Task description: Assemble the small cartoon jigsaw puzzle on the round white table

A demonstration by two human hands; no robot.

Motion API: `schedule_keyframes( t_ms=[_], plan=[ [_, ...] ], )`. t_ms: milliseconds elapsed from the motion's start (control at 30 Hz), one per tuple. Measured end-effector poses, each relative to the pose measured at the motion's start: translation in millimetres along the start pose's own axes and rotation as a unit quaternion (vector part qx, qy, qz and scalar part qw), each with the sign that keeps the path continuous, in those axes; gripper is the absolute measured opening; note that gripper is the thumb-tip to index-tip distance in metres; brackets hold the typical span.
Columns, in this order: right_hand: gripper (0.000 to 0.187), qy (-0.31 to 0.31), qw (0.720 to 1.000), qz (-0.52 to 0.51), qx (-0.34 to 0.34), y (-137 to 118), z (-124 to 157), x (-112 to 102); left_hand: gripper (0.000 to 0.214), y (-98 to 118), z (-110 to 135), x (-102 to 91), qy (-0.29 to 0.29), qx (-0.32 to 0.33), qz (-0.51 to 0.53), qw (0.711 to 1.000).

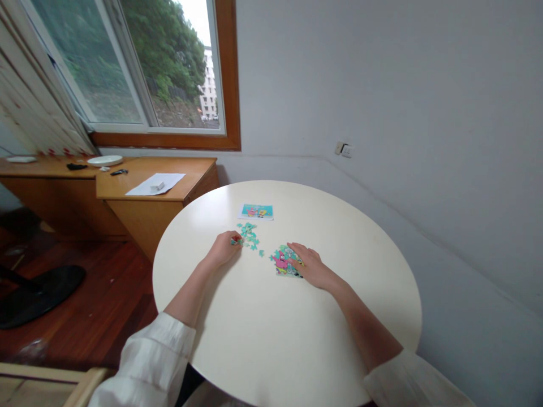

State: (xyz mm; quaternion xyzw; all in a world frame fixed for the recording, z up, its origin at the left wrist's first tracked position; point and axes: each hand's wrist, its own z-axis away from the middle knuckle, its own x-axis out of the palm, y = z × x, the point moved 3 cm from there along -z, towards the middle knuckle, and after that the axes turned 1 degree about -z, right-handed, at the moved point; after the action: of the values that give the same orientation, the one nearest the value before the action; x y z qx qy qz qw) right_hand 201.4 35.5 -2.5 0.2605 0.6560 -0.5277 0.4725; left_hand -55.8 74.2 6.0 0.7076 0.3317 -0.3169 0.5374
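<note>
A partly joined jigsaw puzzle (pixel 283 263) with a pink cartoon figure lies on the round white table (pixel 263 333). My right hand (pixel 311 265) rests over its right side with the fingers stretched out, hiding part of the picture. To the left, my left hand (pixel 227 247) is closed, with a small reddish puzzle piece (pixel 235 241) at its fingertips. Right beside those fingers are several loose green puzzle pieces (pixel 248 229), and one single piece (pixel 261 253) sits between them and the joined part. A picture card (pixel 257 212) with cartoon figures lies farther back.
A wooden desk (pixel 203 169) stands at the back left, bearing a white sheet of paper (pixel 169 181), a small white box (pixel 157 185) and a white plate (pixel 105 160). A black round base (pixel 46 294) stands on the floor at left. The wall (pixel 382 113) runs close behind the table.
</note>
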Motion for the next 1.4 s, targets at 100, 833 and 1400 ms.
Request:
schedule_keyframes(
  t_ms=[100,833,1400],
  plan=[
    [0.049,-0.003,1.000,0.003,0.003,-2,1,-1,0.022,3,1,-0.1,-0.002,0.004,0.022,1.000],
    [0.049,0.014,1.000,0.025,-0.012,1,-2,-2,0.016,4,-2,4.2,0.042,0.006,0.137,0.990],
    [0.054,-0.030,0.999,0.001,-0.027,2,2,-5,0.021,9,-2,12.3,0.016,0.012,0.221,0.975]
  ],
)
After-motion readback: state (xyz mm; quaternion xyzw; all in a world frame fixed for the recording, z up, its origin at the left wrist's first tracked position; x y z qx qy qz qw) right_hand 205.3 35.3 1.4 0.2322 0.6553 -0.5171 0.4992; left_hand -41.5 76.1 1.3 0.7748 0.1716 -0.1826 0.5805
